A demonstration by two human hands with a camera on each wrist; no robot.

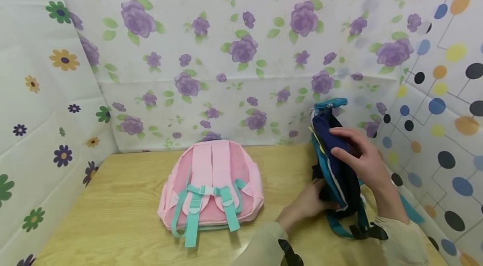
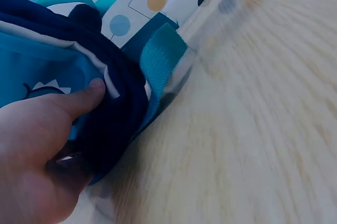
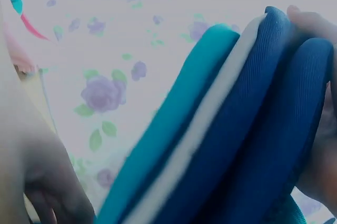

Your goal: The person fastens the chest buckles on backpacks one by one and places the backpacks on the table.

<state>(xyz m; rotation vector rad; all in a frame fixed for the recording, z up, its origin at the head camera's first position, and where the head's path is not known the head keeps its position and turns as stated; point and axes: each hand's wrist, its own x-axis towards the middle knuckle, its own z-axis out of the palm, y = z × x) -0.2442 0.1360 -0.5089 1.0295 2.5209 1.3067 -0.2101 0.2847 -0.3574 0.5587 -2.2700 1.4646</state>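
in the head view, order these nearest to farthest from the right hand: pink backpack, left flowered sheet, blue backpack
1. Blue backpack: touching the right hand
2. Pink backpack: left of it, on the table
3. Left flowered sheet: along the left side

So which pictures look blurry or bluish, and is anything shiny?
Head view: clear, pink backpack crisp, slight shine on the table beside the left sleeve; left wrist view: bluish, table grain smeared, shadow beside the blue backpack; right wrist view: hazy, flowered cloth washed out.
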